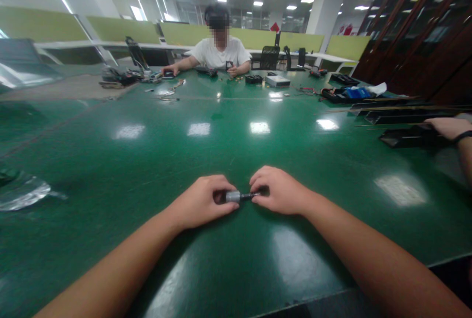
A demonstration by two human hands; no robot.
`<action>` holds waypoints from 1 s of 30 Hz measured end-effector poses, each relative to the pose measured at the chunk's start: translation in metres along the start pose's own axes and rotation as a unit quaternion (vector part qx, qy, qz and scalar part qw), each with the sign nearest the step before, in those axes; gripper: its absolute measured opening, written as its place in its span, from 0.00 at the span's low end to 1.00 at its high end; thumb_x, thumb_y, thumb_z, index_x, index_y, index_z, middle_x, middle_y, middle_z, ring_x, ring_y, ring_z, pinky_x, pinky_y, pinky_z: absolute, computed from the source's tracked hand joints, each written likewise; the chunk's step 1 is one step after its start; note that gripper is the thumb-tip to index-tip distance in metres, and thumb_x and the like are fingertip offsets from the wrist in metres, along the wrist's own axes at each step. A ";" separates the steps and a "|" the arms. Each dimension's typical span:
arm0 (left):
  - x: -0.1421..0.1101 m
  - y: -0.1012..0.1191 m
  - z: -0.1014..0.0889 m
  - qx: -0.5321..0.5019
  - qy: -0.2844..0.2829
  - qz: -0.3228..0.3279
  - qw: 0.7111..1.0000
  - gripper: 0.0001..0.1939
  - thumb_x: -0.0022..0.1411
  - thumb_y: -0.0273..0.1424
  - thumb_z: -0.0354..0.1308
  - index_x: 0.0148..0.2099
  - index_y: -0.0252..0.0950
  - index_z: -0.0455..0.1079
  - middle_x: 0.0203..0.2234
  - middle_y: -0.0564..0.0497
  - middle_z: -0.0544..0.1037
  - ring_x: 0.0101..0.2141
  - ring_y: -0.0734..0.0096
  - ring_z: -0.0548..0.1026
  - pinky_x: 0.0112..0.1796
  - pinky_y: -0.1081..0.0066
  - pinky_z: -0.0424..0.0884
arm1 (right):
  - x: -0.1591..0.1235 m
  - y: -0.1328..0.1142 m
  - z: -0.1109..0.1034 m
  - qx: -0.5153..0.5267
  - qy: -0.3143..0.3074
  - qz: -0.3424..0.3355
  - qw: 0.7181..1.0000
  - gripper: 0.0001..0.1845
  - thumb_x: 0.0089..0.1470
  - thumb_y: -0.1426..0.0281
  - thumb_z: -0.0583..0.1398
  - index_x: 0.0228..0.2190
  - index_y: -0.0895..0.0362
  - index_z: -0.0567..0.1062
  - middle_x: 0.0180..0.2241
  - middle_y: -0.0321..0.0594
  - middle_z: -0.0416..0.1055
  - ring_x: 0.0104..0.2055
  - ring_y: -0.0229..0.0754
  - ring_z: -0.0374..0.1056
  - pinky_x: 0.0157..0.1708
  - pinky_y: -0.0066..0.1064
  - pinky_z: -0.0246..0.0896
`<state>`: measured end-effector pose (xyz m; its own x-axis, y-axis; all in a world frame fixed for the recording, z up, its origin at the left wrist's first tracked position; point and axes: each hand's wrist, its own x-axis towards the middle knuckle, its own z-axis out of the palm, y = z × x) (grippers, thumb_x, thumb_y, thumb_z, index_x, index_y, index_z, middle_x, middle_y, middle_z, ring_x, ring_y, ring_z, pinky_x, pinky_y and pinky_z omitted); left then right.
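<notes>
Low over the green table [228,151], near its front edge, I hold a silver cylinder with a thin dark shaft [233,196] between both hands. My left hand [202,200] is closed, fingers and thumb gripping the silver body from the left. On the other side my right hand [278,190] pinches the far end of the dark shaft between thumb and fingers. The piece lies roughly level, shaft pointing right. Its exact kind is too small to make out, and the fingertips hide part of each end.
Clear plastic wrapping [25,192] lies at the left. Opposite sits a person in a white shirt [221,52], among electronic parts and a silver box [277,80]. Black channel-shaped pieces [401,136] lie on the right, where another person's hand [448,126] rests.
</notes>
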<state>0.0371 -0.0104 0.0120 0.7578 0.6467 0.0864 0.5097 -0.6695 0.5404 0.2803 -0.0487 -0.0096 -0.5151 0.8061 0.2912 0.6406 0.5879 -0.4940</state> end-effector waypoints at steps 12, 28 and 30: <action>-0.001 0.001 0.000 -0.010 -0.003 -0.007 1.000 0.10 0.59 0.35 0.64 0.40 0.37 0.80 0.29 0.51 0.76 0.28 0.71 0.73 0.29 0.75 0.65 | -0.002 0.002 -0.006 -0.003 -0.017 0.009 1.000 0.04 0.51 0.73 0.66 0.32 0.56 0.82 0.42 0.42 0.79 0.46 0.45 0.72 0.50 0.39 0.66; -0.001 -0.001 0.000 -0.013 -0.001 -0.005 1.000 0.10 0.58 0.35 0.65 0.41 0.37 0.81 0.29 0.51 0.76 0.28 0.71 0.73 0.30 0.74 0.66 | -0.004 0.007 -0.013 -0.021 -0.039 0.010 0.999 0.05 0.50 0.74 0.67 0.31 0.55 0.83 0.41 0.41 0.79 0.46 0.45 0.72 0.51 0.39 0.65; -0.001 0.000 0.000 -0.012 -0.002 -0.006 1.000 0.10 0.59 0.35 0.65 0.41 0.37 0.81 0.29 0.51 0.76 0.28 0.71 0.73 0.30 0.74 0.66 | -0.005 0.007 -0.015 -0.030 -0.043 0.011 0.999 0.05 0.50 0.74 0.67 0.31 0.55 0.83 0.42 0.41 0.79 0.46 0.45 0.71 0.51 0.39 0.65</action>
<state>0.0357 -0.0109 0.0119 0.7535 0.6530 0.0762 0.5086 -0.6524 0.5618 0.2958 -0.0472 -0.0025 -0.5460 0.8117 0.2076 0.6841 0.5750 -0.4488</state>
